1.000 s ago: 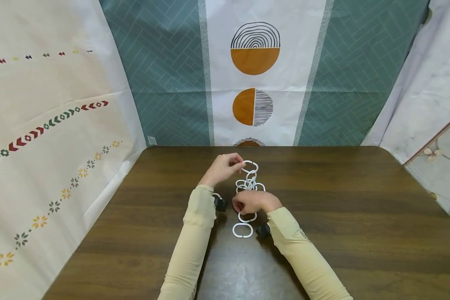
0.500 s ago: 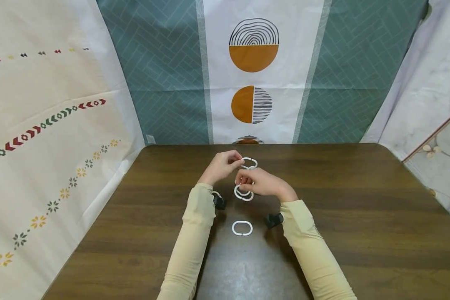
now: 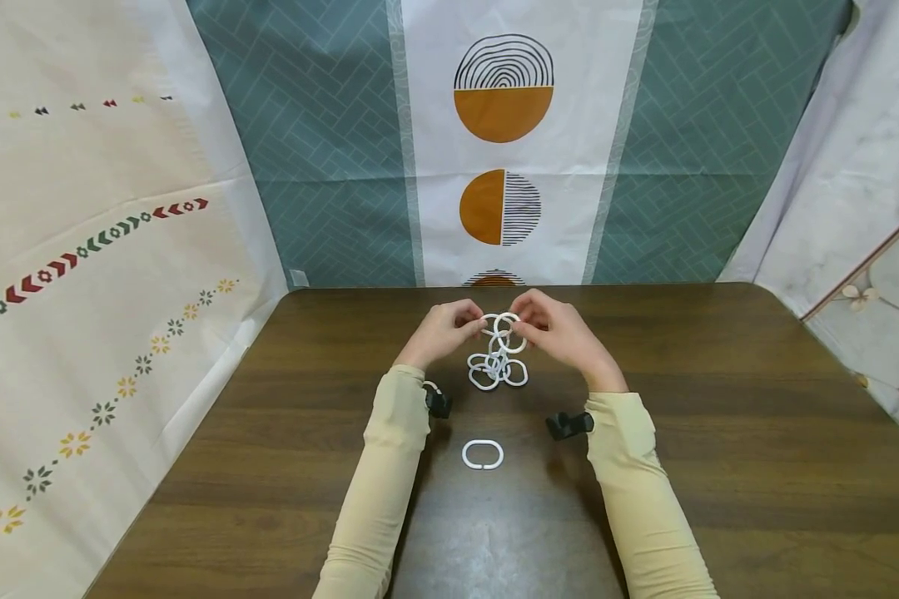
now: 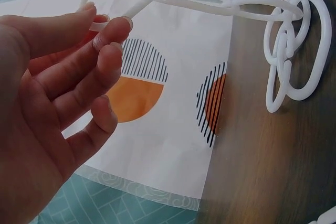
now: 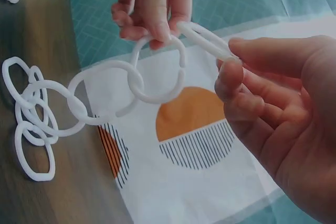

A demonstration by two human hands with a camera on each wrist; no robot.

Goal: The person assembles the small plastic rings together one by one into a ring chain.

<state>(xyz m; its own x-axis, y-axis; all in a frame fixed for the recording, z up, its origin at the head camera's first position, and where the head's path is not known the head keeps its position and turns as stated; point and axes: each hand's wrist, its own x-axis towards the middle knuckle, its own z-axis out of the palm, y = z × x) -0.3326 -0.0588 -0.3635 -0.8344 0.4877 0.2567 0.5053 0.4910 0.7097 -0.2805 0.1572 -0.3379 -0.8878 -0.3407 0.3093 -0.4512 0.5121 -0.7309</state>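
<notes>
Left hand [image 3: 444,333] pinches end link [image 5: 155,99] of white chain [image 5: 107,64], thumb and fingertips together, probably to hold it clear of heaped links [image 5: 50,83]. Right hand [image 3: 567,334] likewise pinches single link [image 5: 202,42] beside it, perhaps for easy turning. Spare link [image 3: 483,442] lies apart on table [image 3: 682,449].

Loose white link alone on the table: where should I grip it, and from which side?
The loose link lies flat, its length running left to right, with a gap in the near long side. I'd pinch the right rounded end from above and the right, one finger inside the opening, which should keep the gap clear.
</notes>
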